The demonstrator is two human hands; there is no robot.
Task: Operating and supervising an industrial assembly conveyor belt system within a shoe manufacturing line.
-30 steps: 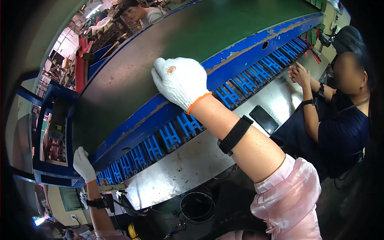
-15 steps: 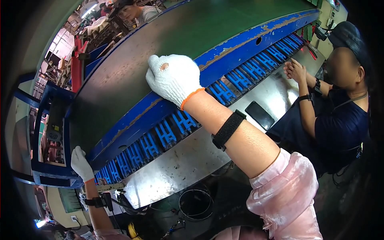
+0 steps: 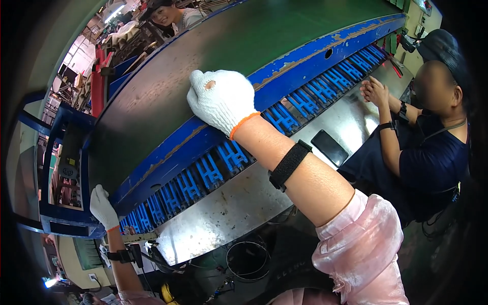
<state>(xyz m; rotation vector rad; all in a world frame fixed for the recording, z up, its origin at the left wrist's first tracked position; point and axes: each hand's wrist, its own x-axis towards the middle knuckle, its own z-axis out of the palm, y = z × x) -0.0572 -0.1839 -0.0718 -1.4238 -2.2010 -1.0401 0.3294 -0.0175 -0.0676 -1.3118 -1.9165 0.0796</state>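
Note:
My right hand [image 3: 222, 100], in a white knit glove with a small hole on its back, is closed over the blue side rail [image 3: 284, 71] of a long belt conveyor. Its curled fingers are over the dark green belt [image 3: 244, 48], and what they hold, if anything, is hidden. Far to the left, my left hand [image 3: 103, 209], gloved the same way, rests by the rail's end, beside a blue metal frame [image 3: 63, 216]. Its fingers look bent, but their grip does not show. Both my wrists wear black straps.
Below the rail runs a row of blue slotted brackets [image 3: 211, 172] above a shiny metal shelf [image 3: 223, 216]. A black phone [image 3: 329, 147] lies on that shelf. At right, a person in dark clothes [image 3: 432, 147] has hands clasped. Another person [image 3: 173, 18] is beyond the belt.
My two hands stay almost where they were, the right one shifting only very slightly. Beyond the belt, the other person's head has moved a little.

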